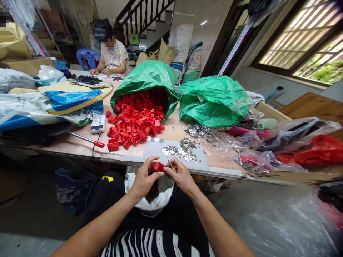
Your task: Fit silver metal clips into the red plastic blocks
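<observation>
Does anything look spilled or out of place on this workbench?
Yes: a green woven sack lies on its side, with red plastic parts spilling across the plywood table top, and silver metal scraps lie scattered over a grey sheet at the table's edge. Messy, though possibly deliberate.
</observation>
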Available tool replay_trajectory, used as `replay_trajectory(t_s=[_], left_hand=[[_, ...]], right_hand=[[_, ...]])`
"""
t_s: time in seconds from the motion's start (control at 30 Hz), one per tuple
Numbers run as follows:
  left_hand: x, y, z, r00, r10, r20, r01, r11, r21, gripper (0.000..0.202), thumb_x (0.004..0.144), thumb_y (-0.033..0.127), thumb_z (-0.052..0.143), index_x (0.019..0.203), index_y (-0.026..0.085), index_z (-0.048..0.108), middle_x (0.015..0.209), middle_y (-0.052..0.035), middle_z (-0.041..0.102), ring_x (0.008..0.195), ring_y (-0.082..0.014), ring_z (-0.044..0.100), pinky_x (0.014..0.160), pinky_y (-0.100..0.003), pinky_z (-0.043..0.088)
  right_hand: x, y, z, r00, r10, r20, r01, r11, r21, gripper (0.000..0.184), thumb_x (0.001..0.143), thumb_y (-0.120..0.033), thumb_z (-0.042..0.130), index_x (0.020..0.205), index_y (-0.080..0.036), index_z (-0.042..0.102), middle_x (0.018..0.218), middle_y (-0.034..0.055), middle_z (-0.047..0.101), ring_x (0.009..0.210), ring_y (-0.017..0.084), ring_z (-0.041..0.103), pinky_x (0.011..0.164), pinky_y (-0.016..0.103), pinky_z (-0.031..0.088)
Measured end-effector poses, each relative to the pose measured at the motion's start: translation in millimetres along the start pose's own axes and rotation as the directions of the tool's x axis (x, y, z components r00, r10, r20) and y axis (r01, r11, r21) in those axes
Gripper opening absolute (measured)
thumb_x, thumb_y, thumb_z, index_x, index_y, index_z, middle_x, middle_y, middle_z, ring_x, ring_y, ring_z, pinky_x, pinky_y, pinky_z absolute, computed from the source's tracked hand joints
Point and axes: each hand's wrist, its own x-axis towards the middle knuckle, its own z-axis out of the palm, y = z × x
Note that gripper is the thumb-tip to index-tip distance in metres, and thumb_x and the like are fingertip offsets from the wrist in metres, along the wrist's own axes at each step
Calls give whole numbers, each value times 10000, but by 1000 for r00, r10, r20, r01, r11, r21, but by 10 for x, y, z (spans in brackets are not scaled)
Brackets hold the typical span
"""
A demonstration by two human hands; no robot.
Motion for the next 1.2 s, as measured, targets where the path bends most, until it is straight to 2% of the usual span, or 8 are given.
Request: replay_trajectory(t_s=[0.17, 0.37, 0.47, 0.6, 0.7, 0.77, 0.93, 1.2], left_hand=[[23, 9, 26, 987, -158, -6, 150, 947, -284, 438, 683, 259, 749, 1048, 168, 526, 851, -4, 637, 773, -105, 585, 747, -210, 447], [42, -9, 21, 981, -193, 26, 185, 883, -431, 506, 691, 242, 751, 1144, 172, 536, 915, -27, 659, 824, -109, 601, 808, -220, 434], [48, -14, 18, 979, -200, 29, 192, 878, -438, 521, 700, 235, 750, 1174, 171, 544, 917, -24, 656, 814, -97, 591, 813, -212, 426], [56, 0, 6, 976, -215, 39, 209, 868, -450, 534, 698, 239, 753, 1189, 168, 555, 900, -22, 658, 815, -94, 589, 820, -208, 422], [63, 33, -8, 972, -228, 51, 225, 854, -469, 559, 705, 251, 748, 1215, 160, 539, 886, -26, 659, 805, -96, 594, 812, -210, 420], [65, 59, -14, 971, -232, 54, 229, 847, -481, 578, 710, 258, 744, 1234, 156, 520, 885, -31, 658, 798, -97, 594, 808, -214, 419], [63, 89, -17, 966, -244, 89, 255, 824, -506, 614, 719, 269, 739, 1256, 159, 461, 869, -40, 657, 770, -105, 600, 783, -227, 423], [62, 25, -43, 958, -250, 140, 286, 800, -528, 457, 694, 260, 761, 1074, 151, 531, 864, -36, 636, 743, -114, 590, 727, -239, 433]], right_hand=[[-8, -34, 16, 995, 71, 65, -83, 975, 208, 378, 826, -524, 563, 849, -171, 432, 675, -23, 521, 456, 54, 357, 445, 207, 244], [-24, -18, 18, 994, 83, 78, -100, 965, 242, 409, 818, -554, 560, 879, -169, 435, 690, -18, 519, 445, 47, 345, 427, 199, 221], [-51, -39, 9, 995, 54, 85, -71, 975, 211, 361, 821, -496, 592, 911, -173, 458, 675, -33, 485, 465, 53, 344, 448, 203, 265], [-101, -155, -33, 990, -124, 62, 125, 992, -9, 239, 866, -398, 569, 940, -172, 552, 813, 19, 553, 679, 108, 489, 630, 239, 395], [-127, -244, -66, 964, -229, 135, 258, 931, -257, 201, 896, -340, 535, 993, -188, 624, 870, 45, 590, 775, 140, 528, 708, 261, 407], [-133, -274, -76, 948, -269, 168, 312, 889, -336, 195, 906, -314, 520, 1005, -195, 638, 873, 53, 601, 775, 145, 541, 704, 264, 414], [-128, -271, -70, 923, -331, 197, 380, 867, -323, 164, 911, -285, 517, 973, -195, 639, 883, 58, 616, 814, 151, 562, 740, 266, 426], [-145, -257, -49, 952, -243, 186, 280, 935, -216, 163, 891, -307, 543, 888, -168, 628, 814, 42, 597, 761, 147, 536, 720, 261, 404]])
